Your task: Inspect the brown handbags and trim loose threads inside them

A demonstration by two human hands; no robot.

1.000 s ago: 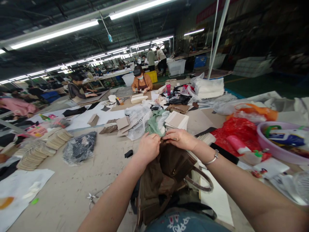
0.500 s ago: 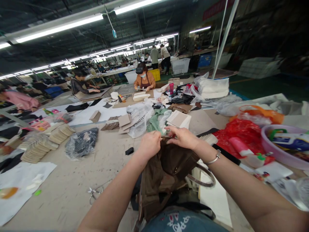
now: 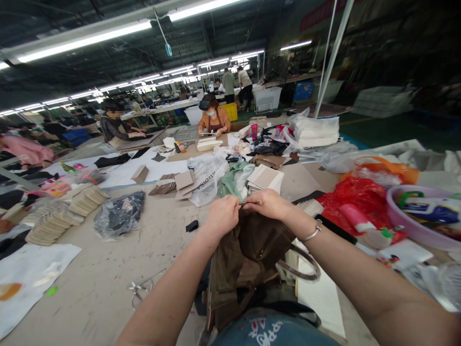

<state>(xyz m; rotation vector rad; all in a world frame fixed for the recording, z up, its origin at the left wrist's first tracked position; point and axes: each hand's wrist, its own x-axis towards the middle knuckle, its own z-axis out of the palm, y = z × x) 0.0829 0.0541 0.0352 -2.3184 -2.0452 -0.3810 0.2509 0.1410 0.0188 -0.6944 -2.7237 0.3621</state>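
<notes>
A brown bag (image 3: pixel 230 278) with a handle loop (image 3: pixel 306 269) stands against the front of my body, at the bottom middle. My left hand (image 3: pixel 224 215) is closed on the left part of its top edge. Close beside it, my right hand (image 3: pixel 267 203) pinches the same edge, fingers pressed together. The hands are nearly touching. Fingertips and the fabric between them are partly hidden.
Metal scissors (image 3: pixel 139 290) lie left of my left forearm. A plastic-wrapped dark bundle (image 3: pixel 120 214) and stacked beige pieces (image 3: pixel 54 221) are further left. On the right are a red plastic bag (image 3: pixel 355 206) and a purple basin (image 3: pixel 399 221). A masked person (image 3: pixel 215 120) sits across the table.
My right hand's fingers, raised and spread before, have closed on the bag's top edge. My left hand keeps its hold. The view has shifted slightly.
</notes>
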